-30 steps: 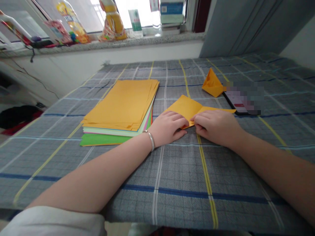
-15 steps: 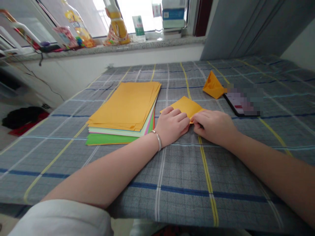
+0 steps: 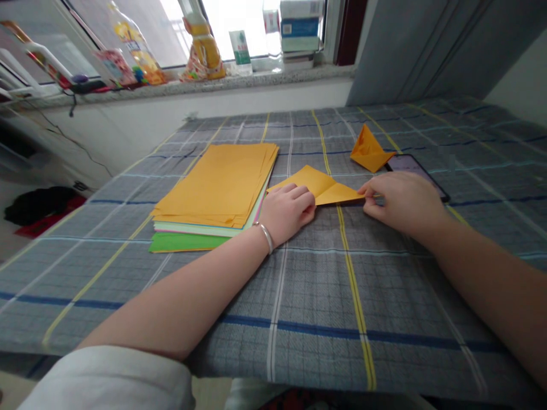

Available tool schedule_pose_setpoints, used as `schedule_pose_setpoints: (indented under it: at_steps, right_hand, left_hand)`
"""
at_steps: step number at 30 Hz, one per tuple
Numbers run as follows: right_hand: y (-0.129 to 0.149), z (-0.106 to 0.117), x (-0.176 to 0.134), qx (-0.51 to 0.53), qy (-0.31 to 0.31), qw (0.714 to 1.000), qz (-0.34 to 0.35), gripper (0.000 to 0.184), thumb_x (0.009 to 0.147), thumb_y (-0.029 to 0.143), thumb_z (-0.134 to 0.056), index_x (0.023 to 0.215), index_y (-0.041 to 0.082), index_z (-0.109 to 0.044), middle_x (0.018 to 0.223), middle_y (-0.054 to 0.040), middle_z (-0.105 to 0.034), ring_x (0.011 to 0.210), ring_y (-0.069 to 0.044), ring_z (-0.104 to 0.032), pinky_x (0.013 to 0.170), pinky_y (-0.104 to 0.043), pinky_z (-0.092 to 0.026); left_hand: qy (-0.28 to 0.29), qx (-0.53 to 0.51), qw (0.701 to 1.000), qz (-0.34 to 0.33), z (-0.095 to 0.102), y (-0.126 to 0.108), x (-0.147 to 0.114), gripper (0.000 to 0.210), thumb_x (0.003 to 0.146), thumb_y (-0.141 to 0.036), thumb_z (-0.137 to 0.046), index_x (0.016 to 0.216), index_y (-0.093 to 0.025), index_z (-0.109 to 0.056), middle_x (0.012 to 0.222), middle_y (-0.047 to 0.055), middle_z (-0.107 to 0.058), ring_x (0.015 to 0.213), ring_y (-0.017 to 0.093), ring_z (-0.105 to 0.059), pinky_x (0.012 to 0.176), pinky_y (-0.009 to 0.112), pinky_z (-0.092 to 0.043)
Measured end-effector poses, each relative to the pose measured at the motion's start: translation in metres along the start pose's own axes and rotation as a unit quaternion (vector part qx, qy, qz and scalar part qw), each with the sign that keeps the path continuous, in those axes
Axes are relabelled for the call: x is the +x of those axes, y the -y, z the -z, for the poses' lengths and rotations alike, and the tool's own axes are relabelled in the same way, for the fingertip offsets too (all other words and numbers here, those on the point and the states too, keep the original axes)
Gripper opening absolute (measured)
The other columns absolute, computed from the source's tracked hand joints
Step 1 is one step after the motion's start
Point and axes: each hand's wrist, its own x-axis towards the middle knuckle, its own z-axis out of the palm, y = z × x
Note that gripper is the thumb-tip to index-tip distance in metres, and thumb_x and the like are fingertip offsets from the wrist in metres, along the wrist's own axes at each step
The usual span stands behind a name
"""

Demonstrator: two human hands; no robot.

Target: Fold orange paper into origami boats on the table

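An orange sheet of folded paper (image 3: 322, 185) lies on the checked cloth between my hands, with a crease running down its middle. My left hand (image 3: 288, 210), fingers curled, presses on its left part and hides that corner. At the far right tip, my right hand (image 3: 399, 199) pinches the paper between thumb and forefinger. Beyond it stands a small folded orange paper shape (image 3: 370, 151), pointed at the top. To the left of my left hand is a stack of coloured paper (image 3: 217, 182), orange on top, with white, pink and green edges below.
A phone (image 3: 421, 168) lies behind my right hand, touching or close to the folded shape. The checked tablecloth (image 3: 205, 324) covers the table. Bottles (image 3: 203, 51), a green-white tube (image 3: 240, 48) and stacked boxes (image 3: 300, 28) stand on the windowsill at the back.
My right hand has moved right, away from my left hand, and now holds the paper's right tip. The paper and my left hand have shifted slightly left, showing more of the sheet.
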Motion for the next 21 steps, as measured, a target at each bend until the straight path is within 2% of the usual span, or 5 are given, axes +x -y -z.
schedule_pose_setpoints:
  at_steps: [5, 11, 16, 18, 21]
  right_hand:
    - [-0.009, 0.003, -0.002, 0.012, 0.013, 1.0, -0.013, 0.005, 0.079, 0.024, -0.06, 0.075, 0.023, -0.062, 0.09, -0.0048, -0.076, 0.084, -0.026, -0.069, 0.073, -0.038, -0.046]
    - [-0.014, 0.008, -0.005, -0.003, -0.036, 0.993, -0.116, 0.015, 0.08, 0.024, -0.058, 0.09, 0.024, -0.068, 0.094, -0.0067, -0.078, 0.081, -0.027, -0.07, 0.061, -0.037, -0.043]
    - [0.003, 0.009, -0.002, 0.036, -0.085, 0.995, 0.034, 0.025, 0.086, 0.034, -0.064, 0.105, 0.019, -0.068, 0.117, -0.0105, -0.076, 0.106, -0.03, -0.069, 0.091, -0.043, -0.049]
    - [0.014, 0.006, -0.001, 0.03, -0.069, 0.994, 0.073, 0.02, 0.093, 0.034, -0.058, 0.1, 0.02, -0.071, 0.112, -0.0074, -0.077, 0.104, -0.027, -0.07, 0.09, -0.04, -0.049]
    - [0.028, 0.001, -0.001, 0.004, -0.083, 0.996, 0.043, 0.022, 0.096, 0.026, -0.053, 0.088, 0.02, -0.073, 0.095, -0.0051, -0.079, 0.088, -0.023, -0.072, 0.073, -0.035, -0.048]
  left_hand:
    - [0.004, -0.012, 1.0, 0.016, 0.0, 0.001, 0.0, 0.015, 0.093, -0.022, -0.058, 0.079, -0.02, -0.061, 0.081, 0.003, -0.068, 0.077, 0.018, -0.06, 0.066, 0.029, -0.044]
    - [-0.012, -0.031, 0.998, 0.057, -0.002, 0.001, 0.0, 0.009, 0.091, -0.02, -0.06, 0.082, -0.02, -0.061, 0.084, 0.002, -0.068, 0.079, 0.017, -0.062, 0.067, 0.028, -0.045]
    - [0.003, -0.051, 0.998, 0.036, -0.003, -0.001, 0.0, 0.007, 0.093, -0.02, -0.058, 0.087, -0.02, -0.061, 0.089, 0.003, -0.069, 0.082, 0.017, -0.062, 0.069, 0.027, -0.046]
    - [0.013, -0.051, 0.998, 0.021, -0.002, -0.001, 0.0, 0.009, 0.095, -0.022, -0.056, 0.088, -0.02, -0.062, 0.09, 0.003, -0.069, 0.083, 0.017, -0.062, 0.071, 0.027, -0.047]
    - [0.02, -0.046, 0.999, 0.007, 0.0, -0.002, 0.002, 0.011, 0.096, -0.023, -0.054, 0.089, -0.02, -0.062, 0.09, 0.003, -0.069, 0.083, 0.017, -0.062, 0.073, 0.028, -0.047]
